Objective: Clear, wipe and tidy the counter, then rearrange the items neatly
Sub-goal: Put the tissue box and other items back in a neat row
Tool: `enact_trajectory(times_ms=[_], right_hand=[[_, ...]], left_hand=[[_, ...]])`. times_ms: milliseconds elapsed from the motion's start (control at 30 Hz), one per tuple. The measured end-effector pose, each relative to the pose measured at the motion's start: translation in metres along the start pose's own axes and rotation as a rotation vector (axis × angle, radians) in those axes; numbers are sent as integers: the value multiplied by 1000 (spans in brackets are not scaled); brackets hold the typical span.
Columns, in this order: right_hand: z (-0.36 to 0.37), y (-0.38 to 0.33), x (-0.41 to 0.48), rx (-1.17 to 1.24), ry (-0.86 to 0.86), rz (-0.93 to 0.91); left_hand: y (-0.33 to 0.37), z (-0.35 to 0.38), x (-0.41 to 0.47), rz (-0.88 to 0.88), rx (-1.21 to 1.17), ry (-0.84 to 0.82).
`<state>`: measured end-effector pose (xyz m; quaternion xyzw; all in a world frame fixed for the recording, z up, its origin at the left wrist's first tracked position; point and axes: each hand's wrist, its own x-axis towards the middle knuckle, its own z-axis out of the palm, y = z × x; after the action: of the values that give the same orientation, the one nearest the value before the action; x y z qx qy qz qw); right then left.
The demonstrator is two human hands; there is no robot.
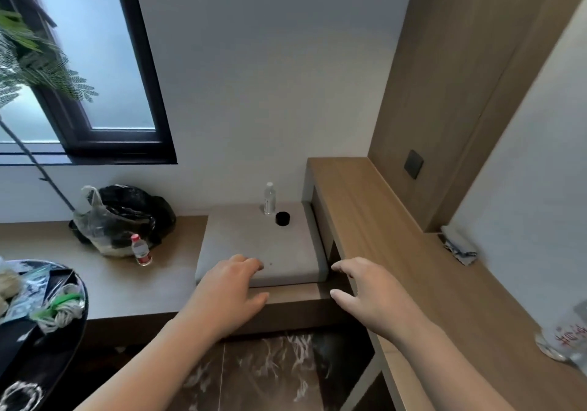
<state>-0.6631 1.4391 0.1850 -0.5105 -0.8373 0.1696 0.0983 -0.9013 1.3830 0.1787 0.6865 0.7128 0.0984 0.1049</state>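
While both bare forearms reach out over the dark marbled floor, the left hand (228, 290) rests its bent fingers on the near edge of a flat, grey, soft-cornered cushion (254, 245), thumb stretched over the wooden ledge (152, 280), gripping nothing. The right hand (371, 296) hovers empty, fingers spread and relaxed, just beside the cushion's near right corner. At eight o'clock a round glossy black table (47, 363) carries clutter. The long wood-grain counter (397, 245) runs from five o'clock up to one o'clock. A blurred clear bottle (565, 337) with red lettering stands on it at four o'clock, and a crumpled grey cloth (459, 247) lies at three. At nine o'clock a small red-capped bottle (141, 250) stands before crinkled plastic bags (120, 220). On the cushion's far end stand a slim clear water bottle (269, 199) and a squat round black thing (282, 218).
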Motion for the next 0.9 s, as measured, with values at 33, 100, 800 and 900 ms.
enact_trajectory(times_ms=[33, 100, 800, 900], right_hand=[[1, 2, 18, -1, 0, 1], [3, 7, 56, 2, -2, 0], [28, 58, 407, 42, -113, 33], [44, 57, 450, 43, -131, 76]], left_hand=[[-6, -1, 17, 4, 7, 5], [-17, -3, 50, 3, 13, 5], [-146, -3, 366, -83, -31, -80], [-176, -3, 411, -56, -46, -88]])
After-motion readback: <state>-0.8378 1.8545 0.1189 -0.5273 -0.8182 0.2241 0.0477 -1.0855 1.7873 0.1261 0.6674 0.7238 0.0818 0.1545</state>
